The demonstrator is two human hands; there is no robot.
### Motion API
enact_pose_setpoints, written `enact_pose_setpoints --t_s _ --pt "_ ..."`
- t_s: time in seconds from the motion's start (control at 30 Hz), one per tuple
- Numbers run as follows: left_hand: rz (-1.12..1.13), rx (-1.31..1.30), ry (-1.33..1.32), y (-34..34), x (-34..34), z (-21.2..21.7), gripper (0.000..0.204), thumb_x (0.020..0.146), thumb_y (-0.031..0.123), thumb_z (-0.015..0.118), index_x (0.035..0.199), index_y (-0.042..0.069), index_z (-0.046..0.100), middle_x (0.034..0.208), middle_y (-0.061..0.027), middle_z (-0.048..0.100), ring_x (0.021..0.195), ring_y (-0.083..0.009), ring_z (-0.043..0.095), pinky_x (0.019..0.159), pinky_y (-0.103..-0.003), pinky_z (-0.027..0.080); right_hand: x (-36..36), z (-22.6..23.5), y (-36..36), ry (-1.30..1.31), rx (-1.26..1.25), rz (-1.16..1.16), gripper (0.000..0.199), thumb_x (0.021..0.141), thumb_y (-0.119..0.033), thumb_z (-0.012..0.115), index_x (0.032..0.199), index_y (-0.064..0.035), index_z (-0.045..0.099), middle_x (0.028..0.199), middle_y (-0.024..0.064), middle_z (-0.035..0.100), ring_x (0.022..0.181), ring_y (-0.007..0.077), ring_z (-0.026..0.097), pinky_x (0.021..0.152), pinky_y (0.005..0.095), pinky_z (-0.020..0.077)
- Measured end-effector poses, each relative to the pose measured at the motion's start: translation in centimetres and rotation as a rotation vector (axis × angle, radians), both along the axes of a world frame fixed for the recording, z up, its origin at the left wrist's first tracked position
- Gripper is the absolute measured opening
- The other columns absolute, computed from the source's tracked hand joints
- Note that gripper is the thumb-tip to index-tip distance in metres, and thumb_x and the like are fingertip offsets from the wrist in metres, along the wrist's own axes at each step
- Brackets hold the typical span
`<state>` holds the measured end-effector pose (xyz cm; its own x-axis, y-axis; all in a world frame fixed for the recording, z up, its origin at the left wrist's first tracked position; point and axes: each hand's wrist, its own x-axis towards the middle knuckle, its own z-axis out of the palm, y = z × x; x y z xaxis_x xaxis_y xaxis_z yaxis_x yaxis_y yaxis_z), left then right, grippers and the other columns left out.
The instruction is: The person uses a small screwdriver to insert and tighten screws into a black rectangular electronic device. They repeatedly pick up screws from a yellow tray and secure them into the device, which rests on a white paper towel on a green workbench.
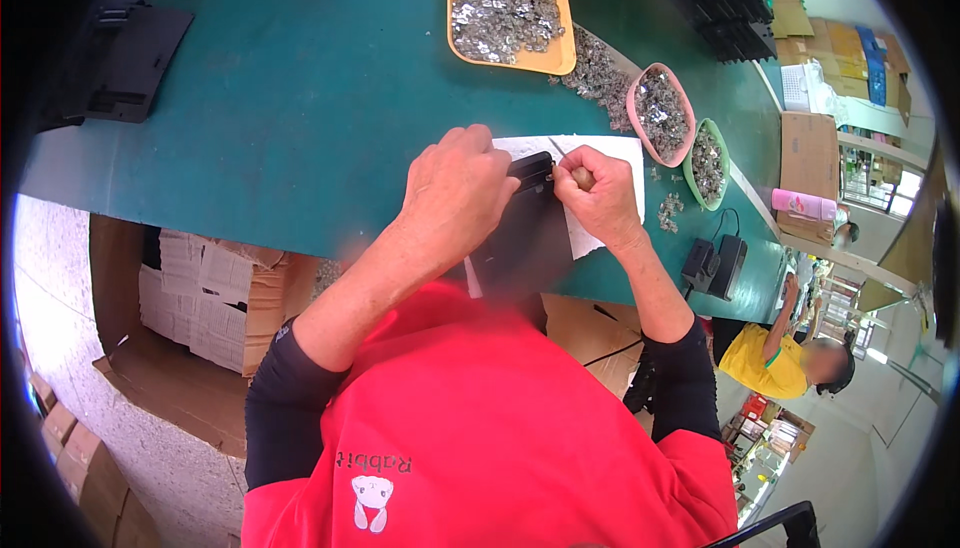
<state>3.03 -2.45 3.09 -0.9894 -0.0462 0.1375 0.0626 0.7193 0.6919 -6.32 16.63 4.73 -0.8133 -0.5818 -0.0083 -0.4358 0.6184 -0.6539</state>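
**Two hands at work on a black part over the green bench**

The fingers of the left hand (455,188) curl down over the top of a flat black part (525,233), pressing it in place; the fingertips themselves are hidden behind the knuckles. The right hand (603,198) closes its fingers around a small tool with a brown wooden handle (582,178), whose thin metal tip meets the far edge of the black part. The part lies on a white sheet of paper (610,153), near the front edge of the bench (300,98).

To the far right of the hands stand an orange tray (560,53), a pink bowl (634,108) and a green bowl (722,148), all filled with small silvery metal pieces; more pieces lie loose between them. A black box with a cable (712,266) sits at the right near edge. At the far left rests another black panel (125,58). Below the bench on the left, an open cardboard box (215,298) holds stacked white packets.
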Motion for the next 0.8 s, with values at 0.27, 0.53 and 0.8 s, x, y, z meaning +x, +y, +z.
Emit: enact_pose_setpoints --t_s 0.27,0.53,0.8 --pt "0.006 0.000 0.019 0.0 0.0 -0.1 0.017 0.082 0.018 0.069 0.089 0.003 0.069 0.090 -0.0108 0.059 0.089 -0.0287 0.059 0.077 -0.041 0.050 -0.1 0.9 -0.8 0.016 0.109 0.021 0.010 0.077 -0.008 0.064 0.074 0.0003 0.059 0.057 0.0125 0.058 0.050 0.0242 0.058 0.050 0.0338 0.0459" --pt "0.001 0.008 0.024 0.1 0.1 -0.2 0.017 0.082 0.018 0.069 0.090 0.003 0.067 0.090 -0.0112 0.058 0.090 -0.0297 0.058 0.076 -0.041 0.049 -0.4 0.5 -0.2 -0.410 -0.080 -0.080 0.010 0.088 -0.009 0.067 0.088 -0.0012 0.060 0.053 -0.0009 0.052 0.039 0.0061 0.044 0.037 0.0228 0.0306" --pt "-0.018 0.001 0.082 0.0 0.3 0.0 0.020 0.083 0.016 0.069 0.096 0.002 0.065 0.094 -0.0125 0.057 0.091 -0.0311 0.057 0.078 -0.041 0.048 -0.6 0.7 1.5 -0.151 -0.094 -0.161 0.021 0.085 -0.020 0.073 0.089 -0.0006 0.067 0.060 -0.0006 0.055 0.043 0.0065 0.047 0.040 0.0232 0.0355"
